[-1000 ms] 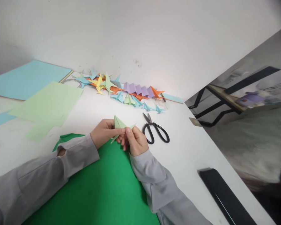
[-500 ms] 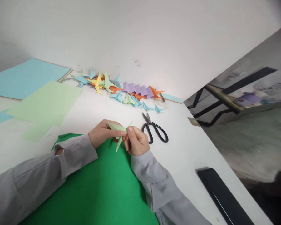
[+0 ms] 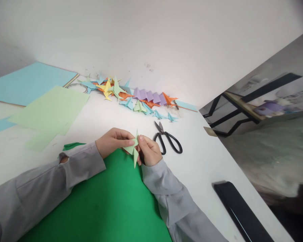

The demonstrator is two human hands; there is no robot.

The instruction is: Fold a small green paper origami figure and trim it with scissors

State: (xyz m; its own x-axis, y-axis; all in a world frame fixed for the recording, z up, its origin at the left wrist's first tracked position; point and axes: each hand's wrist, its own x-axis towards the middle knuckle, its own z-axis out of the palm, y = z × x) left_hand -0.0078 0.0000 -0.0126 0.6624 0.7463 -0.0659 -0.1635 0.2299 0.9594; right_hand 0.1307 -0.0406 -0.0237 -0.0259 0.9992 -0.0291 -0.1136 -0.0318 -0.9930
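Both of my hands pinch a small folded light-green paper piece [image 3: 133, 150] above the far edge of a dark green sheet [image 3: 108, 201]. My left hand [image 3: 113, 142] grips it from the left with fingers and thumb closed. From the right, my right hand [image 3: 148, 151] holds it between thumb and forefinger. One pointed tip of the piece hangs down toward the green sheet. Both arms wear grey sleeves.
Black scissors [image 3: 168, 141] lie just right of my hands. Several coloured folded paper figures [image 3: 131, 95] line the wall. Light-green paper [image 3: 50, 111] and a blue sheet [image 3: 27, 82] lie to the left. A black flat object [image 3: 242, 211] rests near the table's right edge [image 3: 229, 158].
The folded piece has been turned in my fingers: its point stood up, then lay sideways, and now a tip hangs down. Both hands stayed in the same spot.
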